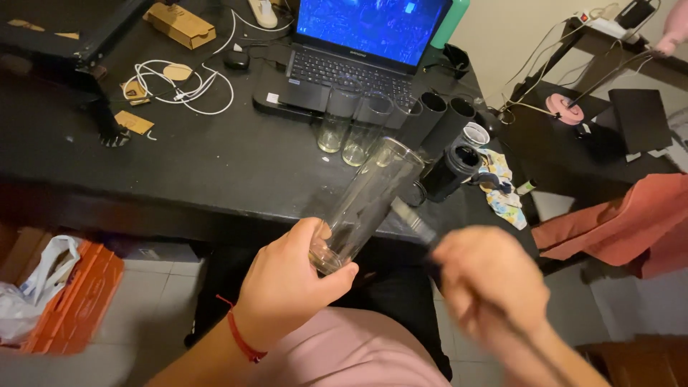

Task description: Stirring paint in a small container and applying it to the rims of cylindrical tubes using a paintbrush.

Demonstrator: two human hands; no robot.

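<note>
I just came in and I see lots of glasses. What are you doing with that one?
A person holds a tall clear glass by its base in the left hand, tilted away over the edge of the black table. The right hand is blurred beside it and seems to grip a thin dark tool, too blurred to name. On the table stand more empty glasses, some black cups and an open laptop.

Tall tumbler point(365, 201) clear glossy glass; table point(215, 172) matt black; box point(179, 25) cardboard
</note>
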